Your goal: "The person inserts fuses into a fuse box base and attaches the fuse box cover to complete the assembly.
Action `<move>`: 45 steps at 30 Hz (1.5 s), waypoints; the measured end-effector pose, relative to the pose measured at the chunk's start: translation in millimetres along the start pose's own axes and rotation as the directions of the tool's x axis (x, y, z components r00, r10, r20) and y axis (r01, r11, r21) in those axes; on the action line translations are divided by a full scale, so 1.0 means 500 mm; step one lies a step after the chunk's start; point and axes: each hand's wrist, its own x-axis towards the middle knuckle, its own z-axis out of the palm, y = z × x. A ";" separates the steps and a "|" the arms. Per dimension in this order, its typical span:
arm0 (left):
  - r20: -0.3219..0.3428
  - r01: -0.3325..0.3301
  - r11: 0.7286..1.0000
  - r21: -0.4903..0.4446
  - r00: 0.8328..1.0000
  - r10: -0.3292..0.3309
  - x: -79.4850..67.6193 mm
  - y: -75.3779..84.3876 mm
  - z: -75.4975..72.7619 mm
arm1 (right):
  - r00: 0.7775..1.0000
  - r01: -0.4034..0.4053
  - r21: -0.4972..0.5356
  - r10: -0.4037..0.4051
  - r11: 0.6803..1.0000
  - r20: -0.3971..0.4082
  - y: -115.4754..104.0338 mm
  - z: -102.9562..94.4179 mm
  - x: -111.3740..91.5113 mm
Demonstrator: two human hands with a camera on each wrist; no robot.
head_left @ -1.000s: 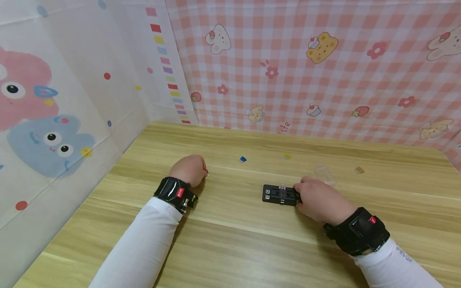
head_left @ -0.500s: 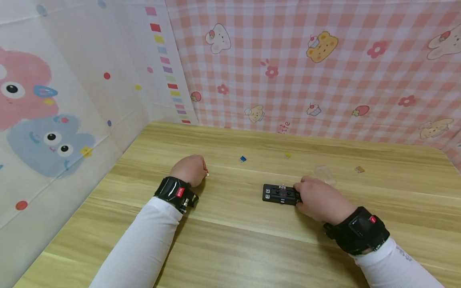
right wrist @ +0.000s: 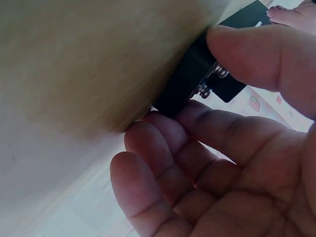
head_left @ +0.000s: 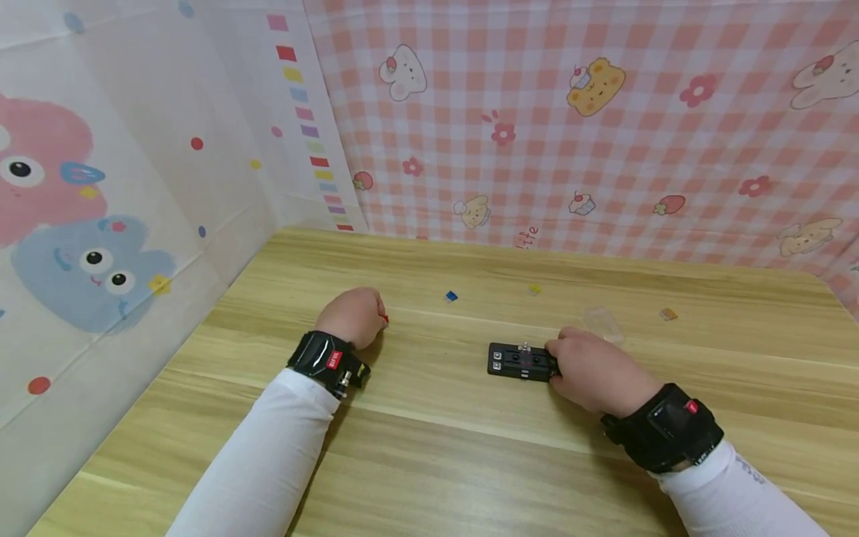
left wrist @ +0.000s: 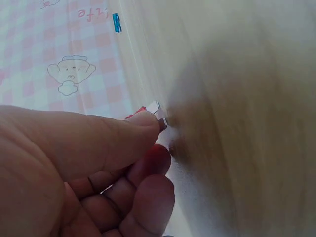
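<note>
Near the left part of the table, my left hand [head_left: 353, 316] pinches a small red blade fuse [left wrist: 143, 109] between thumb and fingertips. Two flat metal prongs stick out past the thumb in the left wrist view; most of the red body is hidden. Further right, my right hand [head_left: 599, 371] grips the right end of a black rectangular block [head_left: 520, 362], which lies lengthwise, close over the tabletop. Metal contacts show on its left end and on its long sides. In the right wrist view, thumb and index finger hold the block [right wrist: 185, 74], with metal coils at its end.
Behind the hands lie a blue blade fuse [head_left: 451, 297], a yellow one [head_left: 534, 289] and an orange one [head_left: 667, 314]. A clear plastic box [head_left: 604, 324] sits just beyond my right hand. Patterned cloths [head_left: 523, 149] hang along the wooden table's [head_left: 429, 462] back and left edges.
Both hands stay in place. Less of the red fuse's metal end shows below the left fingertips than half a second ago. The head view has shifted very slightly.
</note>
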 end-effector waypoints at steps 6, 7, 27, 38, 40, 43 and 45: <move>-0.053 -0.002 1.000 -0.025 0.999 0.000 -0.001 0.000 -0.003 | 1.000 0.006 -0.002 -0.006 1.000 0.000 -0.001 -0.003 -0.001; -0.063 -0.002 1.000 -0.025 0.998 0.001 -0.001 0.001 -0.003 | 1.000 0.006 -0.004 -0.006 1.000 -0.002 -0.002 -0.002 -0.001; -0.168 -0.078 0.990 -0.116 0.984 0.058 -0.013 0.044 -0.006 | 1.000 -0.006 0.007 0.006 1.000 0.001 -0.001 -0.002 -0.001; -0.182 -0.159 0.977 -0.145 0.974 0.132 -0.023 0.077 0.001 | 1.000 0.006 0.001 -0.006 1.000 -0.019 -0.004 0.000 -0.002; -0.180 -0.170 0.974 -0.146 0.973 0.143 -0.026 0.087 0.002 | 1.000 0.006 0.002 -0.006 1.000 -0.020 -0.004 0.000 -0.002; -0.180 -0.191 0.972 -0.138 0.970 0.165 -0.028 0.102 0.004 | 1.000 0.004 0.003 -0.004 1.000 -0.018 -0.005 -0.001 -0.003; -0.180 -0.205 0.970 -0.133 0.967 0.179 -0.030 0.113 0.005 | 1.000 0.002 0.002 -0.002 1.000 -0.017 -0.005 -0.002 -0.004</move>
